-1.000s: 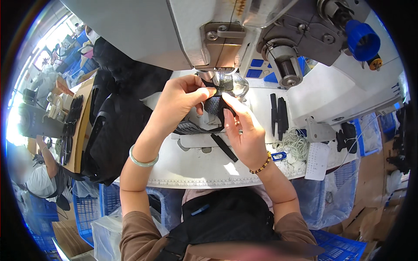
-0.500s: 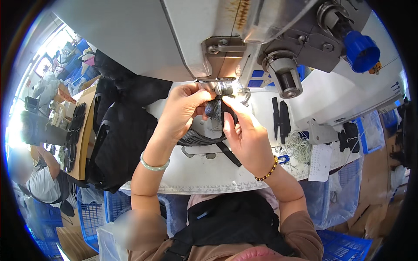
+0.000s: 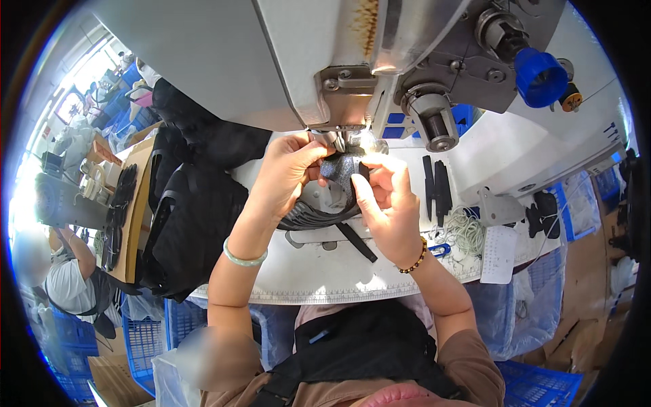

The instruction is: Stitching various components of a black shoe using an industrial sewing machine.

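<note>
A dark grey speckled fabric piece (image 3: 337,167) lies under the needle area of a sewing machine (image 3: 347,98), in the bright lamp light. My left hand (image 3: 285,169) is closed, pinching its left side right beside the presser foot. On the right edge, my right hand (image 3: 392,207) grips the fabric between thumb and forefinger, the other fingers curled. A black ribbed strap (image 3: 308,217) curves below the fabric, between my hands. From it a black strip (image 3: 356,242) sticks out toward me. The needle tip is hidden.
Black fabric bags (image 3: 193,210) are heaped left of the machine, beside a cardboard box (image 3: 140,210). On the right lie black strips (image 3: 437,186), tangled cord (image 3: 464,227), blue thread snips (image 3: 441,250) and a white card (image 3: 498,254). Another person (image 3: 71,278) sits far left.
My right forefinger has drawn back from the presser foot and bent, and the hand has shifted slightly right. More of the fabric shows. My left hand keeps its hold.
</note>
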`<state>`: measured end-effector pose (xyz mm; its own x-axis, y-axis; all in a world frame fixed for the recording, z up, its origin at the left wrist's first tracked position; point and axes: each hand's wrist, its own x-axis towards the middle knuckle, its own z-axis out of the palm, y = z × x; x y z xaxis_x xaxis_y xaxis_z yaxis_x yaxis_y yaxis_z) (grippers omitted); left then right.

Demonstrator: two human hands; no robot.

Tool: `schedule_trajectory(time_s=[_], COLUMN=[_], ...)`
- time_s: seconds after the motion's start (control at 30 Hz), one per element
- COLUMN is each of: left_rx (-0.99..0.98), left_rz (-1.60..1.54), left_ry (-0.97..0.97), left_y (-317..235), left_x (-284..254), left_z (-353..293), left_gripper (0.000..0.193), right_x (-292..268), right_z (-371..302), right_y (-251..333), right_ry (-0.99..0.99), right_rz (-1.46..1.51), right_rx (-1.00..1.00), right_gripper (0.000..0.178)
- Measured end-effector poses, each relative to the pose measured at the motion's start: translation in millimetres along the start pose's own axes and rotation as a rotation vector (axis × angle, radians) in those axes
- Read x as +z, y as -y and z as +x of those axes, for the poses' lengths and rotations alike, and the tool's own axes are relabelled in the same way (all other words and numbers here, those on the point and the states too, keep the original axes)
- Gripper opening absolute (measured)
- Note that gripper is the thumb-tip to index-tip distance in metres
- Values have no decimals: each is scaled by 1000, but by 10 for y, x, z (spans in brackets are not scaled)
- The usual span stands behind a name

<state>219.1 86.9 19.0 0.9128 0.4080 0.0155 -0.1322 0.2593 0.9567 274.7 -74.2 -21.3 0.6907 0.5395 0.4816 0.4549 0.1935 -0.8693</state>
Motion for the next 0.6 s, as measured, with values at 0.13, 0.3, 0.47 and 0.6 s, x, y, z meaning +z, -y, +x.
schedule_trajectory(time_s=[0.13, 0.3, 0.47, 0.6], left_rx=[2, -20, -28, -62], left_rz=[-39, -43, -49, 9], left_ry=[3, -22, 17, 6], left_y=[-32, -78, -62, -60], left_x=[39, 76, -6, -5], left_z=[-7, 19, 46, 2], left_gripper=[10, 16, 12, 10], right_x=[-1, -18, -13, -45], right_z=[9, 44, 47, 8], right_y=[-28, -3, -57, -90], right_ry=[-57, -84, -43, 10], right_rz=[139, 277, 319, 258], right_rx=[59, 95, -27, -62], right_gripper=[28, 27, 24, 22])
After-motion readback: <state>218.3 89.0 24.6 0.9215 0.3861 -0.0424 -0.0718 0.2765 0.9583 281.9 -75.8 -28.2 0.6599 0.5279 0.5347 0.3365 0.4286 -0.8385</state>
